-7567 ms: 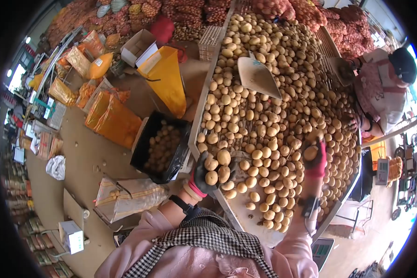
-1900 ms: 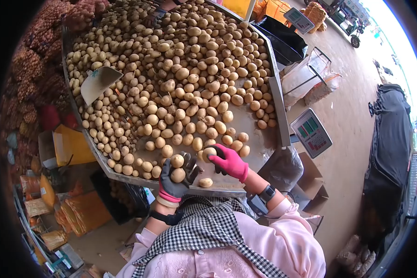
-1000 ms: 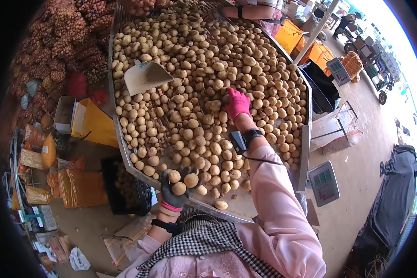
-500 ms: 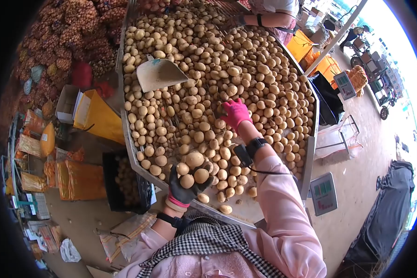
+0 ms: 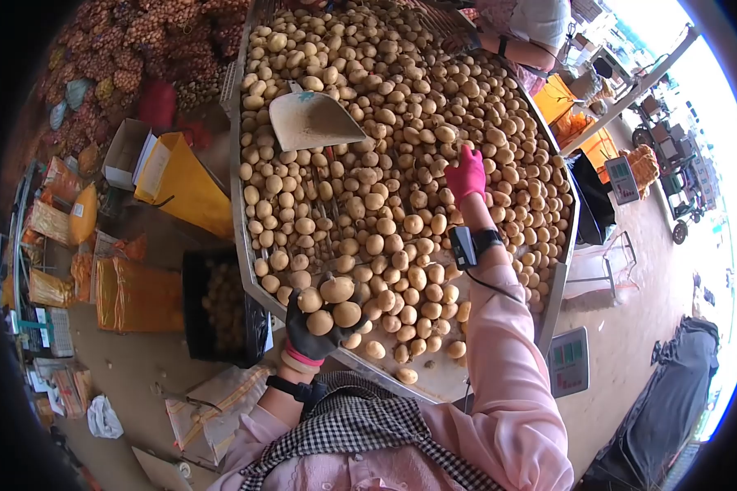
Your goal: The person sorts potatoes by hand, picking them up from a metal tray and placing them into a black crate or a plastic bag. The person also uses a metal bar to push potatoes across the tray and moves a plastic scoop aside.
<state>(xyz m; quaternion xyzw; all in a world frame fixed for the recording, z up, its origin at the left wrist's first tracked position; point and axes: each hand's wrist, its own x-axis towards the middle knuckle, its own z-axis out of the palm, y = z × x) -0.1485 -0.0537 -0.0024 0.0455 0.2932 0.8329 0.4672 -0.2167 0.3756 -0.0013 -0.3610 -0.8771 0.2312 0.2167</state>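
Note:
My left hand (image 5: pixel 309 334), in a dark glove with a pink cuff, is cupped palm up at the near edge of the sorting table. Several potatoes (image 5: pixel 346 314) rest in it, held by the curled fingers. Farther out to the right, my right hand (image 5: pixel 467 175) in a pink glove reaches over the spread of potatoes (image 5: pixel 418 199). Its thumb and forefinger are apart, and its other fingers are partly hidden; I see nothing held in it. A pale scoop (image 5: pixel 315 121) lies on the potatoes toward the far left.
Metal rims (image 5: pixel 558 299) border the table. A black crate (image 5: pixel 190 307) containing potatoes stands at left, below a yellow bin (image 5: pixel 184 186). Another person's arm (image 5: pixel 520 51) reaches in at the far right. A scale display (image 5: pixel 569 360) is beside the right edge.
My right hand has moved to the right and slightly farther out over the potatoes. The left hand still cradles its potatoes. The whole view has shifted a little.

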